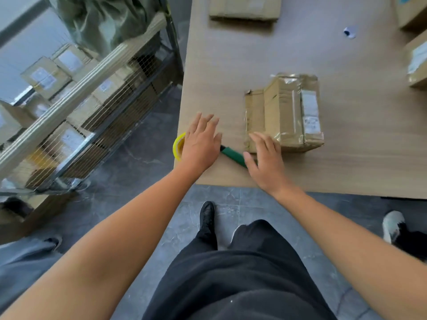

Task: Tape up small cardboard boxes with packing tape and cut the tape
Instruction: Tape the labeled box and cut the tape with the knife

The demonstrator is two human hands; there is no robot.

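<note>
Left hand (201, 139) over yellow tape roll (178, 144), fingers straight, apart — right hand (265, 159) at taped box (286, 114), fingers straight; green-handled cutter (233, 155) between them on tabletop (346, 169).

Bright, soft, even light. Shadows fall toward the frame's bottom: a faint one on the table (360, 172) below the taped box (283, 112). Its tape (290, 135) shows pale glare. Wide-angle bend swells my forearms (120, 239) at the bottom corners. Wire cart (76, 116), upper left, curved and blur-smeared. Centre reasonably sharp.
</note>
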